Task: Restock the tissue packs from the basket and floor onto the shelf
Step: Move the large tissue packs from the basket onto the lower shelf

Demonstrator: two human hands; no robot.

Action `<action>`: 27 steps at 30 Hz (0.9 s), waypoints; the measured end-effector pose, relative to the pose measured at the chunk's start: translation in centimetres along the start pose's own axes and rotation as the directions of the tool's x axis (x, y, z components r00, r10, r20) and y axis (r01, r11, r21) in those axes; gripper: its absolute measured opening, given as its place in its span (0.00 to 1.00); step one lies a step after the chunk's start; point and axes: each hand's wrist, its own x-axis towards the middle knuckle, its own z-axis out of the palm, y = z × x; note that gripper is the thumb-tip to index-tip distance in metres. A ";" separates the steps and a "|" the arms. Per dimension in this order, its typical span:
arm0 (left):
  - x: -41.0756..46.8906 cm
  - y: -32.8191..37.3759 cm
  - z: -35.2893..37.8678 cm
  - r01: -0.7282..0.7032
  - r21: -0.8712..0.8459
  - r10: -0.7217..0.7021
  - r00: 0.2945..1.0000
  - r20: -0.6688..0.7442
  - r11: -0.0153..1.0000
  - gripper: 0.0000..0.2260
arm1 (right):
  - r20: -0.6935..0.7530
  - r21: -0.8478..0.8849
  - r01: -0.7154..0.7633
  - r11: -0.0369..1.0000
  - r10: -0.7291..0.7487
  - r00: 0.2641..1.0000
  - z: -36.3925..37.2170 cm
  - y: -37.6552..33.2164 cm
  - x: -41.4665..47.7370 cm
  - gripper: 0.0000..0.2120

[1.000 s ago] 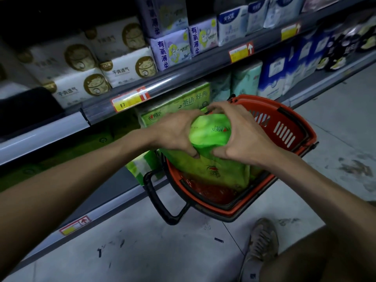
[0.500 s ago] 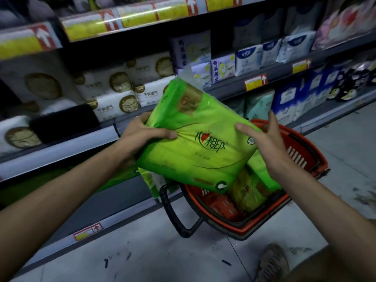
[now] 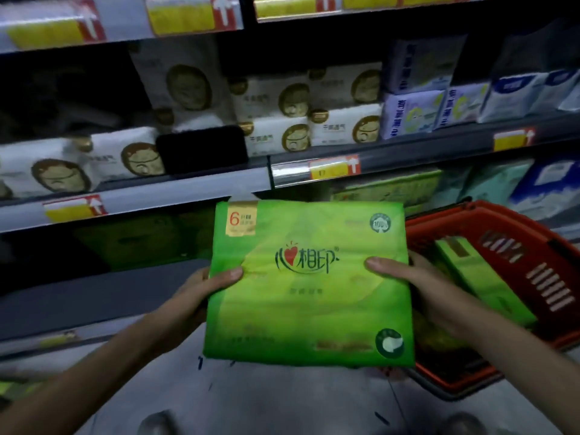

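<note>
Tissue pack [image 3: 307, 284], bright green with a red heart in its logo and a gold "6" label at its far left corner, is held between your two hands with its printed face turned up toward you. Your left hand [image 3: 201, 296] grips the left edge, thumb laid across the front and the fingers hidden underneath. Your right hand [image 3: 417, 287] grips the right edge in the same way, thumb on top and the other fingers out of sight behind the pack. The pack is roughly level, up off the grey floor [image 3: 282, 403], in front of the shelving and just left of the basket [image 3: 533, 262].

That red basket stands on the floor to your right, its near left part covered by the pack and your right hand. Inside it a second green pack [image 3: 480, 284] lies tilted, one end raised toward the far side.

To the far left of your left hand you see the dark bay of the lowest shelf [image 3: 94, 296] with its grey deck. More green packs [image 3: 386, 189] sit dimly in that same level, beyond the basket, and blue and white packs [image 3: 552, 189] stand at the far right. One level up, white packs [image 3: 282, 133] with round gold emblems are stacked in layers, a black object [image 3: 201, 149] sits among them, and pale purple packs [image 3: 411, 114] stand to their right. A yellow and red price tag [image 3: 332, 167] is clipped to the shelf rail just beyond the held pack.
</note>
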 end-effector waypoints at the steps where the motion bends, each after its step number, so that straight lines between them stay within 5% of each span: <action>1: -0.5 -1.2 -0.7 0.023 -0.003 -0.023 1.000 -0.009 1.000 0.51 | 0.018 -0.003 -0.024 1.000 0.024 1.000 0.9 0.3 0.0 0.28; 9: -2.8 -6.3 -2.1 0.154 -0.319 -0.191 0.978 -0.088 0.935 0.22 | 0.096 -0.098 -0.118 0.988 0.128 0.987 5.6 2.0 1.5 0.37; 17: -2.7 -6.4 -4.5 0.178 -0.355 -0.225 0.970 -0.095 0.918 0.24 | 0.124 -0.065 -0.088 0.994 0.096 0.988 8.9 1.7 3.1 0.27; 22: -2.9 -7.3 -6.6 0.161 -0.305 -0.183 0.982 -0.045 0.939 0.43 | 0.079 -0.024 0.065 0.998 -0.063 0.995 10.8 1.4 2.9 0.33; 27: -3.4 -7.3 -8.7 0.124 -0.141 -0.127 0.992 -0.015 0.982 0.39 | 0.120 -0.113 0.245 0.963 -0.232 0.965 11.0 1.5 2.1 0.44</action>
